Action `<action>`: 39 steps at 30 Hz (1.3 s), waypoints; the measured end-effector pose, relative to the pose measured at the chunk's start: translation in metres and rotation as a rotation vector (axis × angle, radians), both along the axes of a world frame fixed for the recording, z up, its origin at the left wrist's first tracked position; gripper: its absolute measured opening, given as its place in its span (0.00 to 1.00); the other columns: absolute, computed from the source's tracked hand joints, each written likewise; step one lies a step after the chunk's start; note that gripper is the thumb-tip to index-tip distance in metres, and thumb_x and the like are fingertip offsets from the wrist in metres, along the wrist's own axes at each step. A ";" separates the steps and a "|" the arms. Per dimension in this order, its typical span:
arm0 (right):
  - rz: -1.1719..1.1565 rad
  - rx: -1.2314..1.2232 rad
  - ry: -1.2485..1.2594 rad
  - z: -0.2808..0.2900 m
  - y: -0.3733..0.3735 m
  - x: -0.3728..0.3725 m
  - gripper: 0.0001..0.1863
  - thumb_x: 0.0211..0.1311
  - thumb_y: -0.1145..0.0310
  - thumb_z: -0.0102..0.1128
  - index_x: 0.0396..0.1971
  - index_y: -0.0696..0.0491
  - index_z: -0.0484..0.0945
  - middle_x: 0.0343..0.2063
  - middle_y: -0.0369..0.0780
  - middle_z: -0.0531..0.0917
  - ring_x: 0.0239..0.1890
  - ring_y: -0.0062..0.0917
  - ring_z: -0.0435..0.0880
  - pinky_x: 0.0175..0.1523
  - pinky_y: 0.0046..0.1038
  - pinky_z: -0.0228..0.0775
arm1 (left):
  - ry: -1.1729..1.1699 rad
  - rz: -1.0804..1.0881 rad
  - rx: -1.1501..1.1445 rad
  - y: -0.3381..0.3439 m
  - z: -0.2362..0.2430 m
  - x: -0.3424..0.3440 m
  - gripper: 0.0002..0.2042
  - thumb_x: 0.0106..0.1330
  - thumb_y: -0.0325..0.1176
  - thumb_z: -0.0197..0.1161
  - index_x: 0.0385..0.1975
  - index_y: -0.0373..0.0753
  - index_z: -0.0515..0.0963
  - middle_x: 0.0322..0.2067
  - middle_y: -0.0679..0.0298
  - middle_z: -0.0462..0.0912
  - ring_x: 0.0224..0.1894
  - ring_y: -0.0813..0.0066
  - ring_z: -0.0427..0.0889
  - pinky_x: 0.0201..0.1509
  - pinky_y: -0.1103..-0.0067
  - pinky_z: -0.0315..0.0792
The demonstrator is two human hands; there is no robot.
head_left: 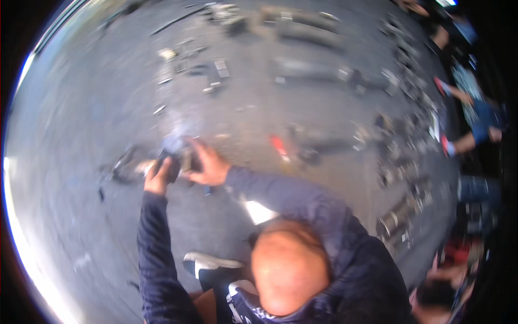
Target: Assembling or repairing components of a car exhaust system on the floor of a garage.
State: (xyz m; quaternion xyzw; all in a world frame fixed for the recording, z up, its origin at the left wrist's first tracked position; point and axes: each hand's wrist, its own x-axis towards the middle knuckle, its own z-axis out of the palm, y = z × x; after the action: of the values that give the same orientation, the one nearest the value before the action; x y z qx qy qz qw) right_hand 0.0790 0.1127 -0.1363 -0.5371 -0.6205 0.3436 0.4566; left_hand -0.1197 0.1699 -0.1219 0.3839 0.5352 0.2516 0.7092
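Motion blurs the area around both hands. My left hand, thumb raised along its side, is closed on a dark, blocky part. Close by on the right, my right hand curves its fingers around a small brownish metal piece. The two pieces are side by side, and I cannot tell if they are joined. Just left of my left hand lies a dark, curved part on the grey floor. A small blue item shows below my right hand.
Large metal cylinders lie at the far side. Small metal pieces are scattered beyond my hands. A red object lies to the right. Several metal parts line the right side, with people past them. A shoe is near me.
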 end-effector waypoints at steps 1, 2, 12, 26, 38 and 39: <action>0.000 -0.168 0.216 0.017 -0.001 0.000 0.41 0.49 0.60 0.69 0.62 0.56 0.60 0.57 0.54 0.69 0.59 0.46 0.69 0.62 0.38 0.62 | 0.009 0.019 0.021 -0.005 -0.010 0.006 0.20 0.68 0.48 0.57 0.49 0.37 0.76 0.40 0.62 0.82 0.39 0.72 0.82 0.41 0.78 0.74; -0.053 -0.222 0.263 0.012 -0.006 0.012 0.38 0.52 0.60 0.67 0.61 0.57 0.61 0.55 0.54 0.71 0.58 0.44 0.72 0.60 0.36 0.64 | 0.018 0.082 0.019 -0.014 -0.016 0.036 0.20 0.69 0.48 0.55 0.46 0.35 0.77 0.34 0.65 0.81 0.33 0.75 0.78 0.35 0.80 0.71; -0.296 -0.537 -0.311 -0.040 0.000 0.141 0.30 0.48 0.61 0.66 0.49 0.60 0.69 0.39 0.56 0.81 0.44 0.50 0.81 0.49 0.42 0.73 | 0.368 -0.622 0.349 -0.029 0.007 0.088 0.21 0.66 0.44 0.60 0.49 0.33 0.77 0.41 0.58 0.84 0.45 0.73 0.80 0.50 0.78 0.71; -0.345 -0.405 -0.705 -0.030 0.078 0.210 0.28 0.44 0.63 0.71 0.47 0.58 0.73 0.40 0.54 0.81 0.46 0.45 0.81 0.52 0.38 0.72 | 0.483 -0.455 0.275 -0.020 0.001 0.053 0.19 0.62 0.45 0.60 0.45 0.36 0.80 0.36 0.54 0.85 0.40 0.63 0.84 0.47 0.73 0.74; 0.470 -0.668 -0.944 0.058 0.077 0.183 0.24 0.50 0.60 0.67 0.45 0.58 0.77 0.39 0.48 0.83 0.43 0.38 0.83 0.50 0.35 0.73 | 0.493 -0.663 0.353 -0.023 -0.028 0.106 0.22 0.59 0.50 0.61 0.43 0.39 0.80 0.39 0.50 0.83 0.44 0.54 0.82 0.51 0.67 0.73; 0.520 -0.624 -0.969 0.068 0.085 0.169 0.23 0.50 0.61 0.67 0.45 0.58 0.77 0.38 0.48 0.83 0.43 0.38 0.83 0.49 0.34 0.73 | 0.456 -0.611 0.362 -0.023 -0.033 0.103 0.21 0.58 0.50 0.61 0.43 0.39 0.81 0.40 0.50 0.83 0.44 0.55 0.82 0.51 0.68 0.73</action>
State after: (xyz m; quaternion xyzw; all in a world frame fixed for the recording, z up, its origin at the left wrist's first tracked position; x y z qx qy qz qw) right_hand 0.2479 0.1976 -0.0688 -0.5713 -0.7376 0.3258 -0.1530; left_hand -0.0163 0.1466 -0.1548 0.6891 0.4871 0.0284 0.5358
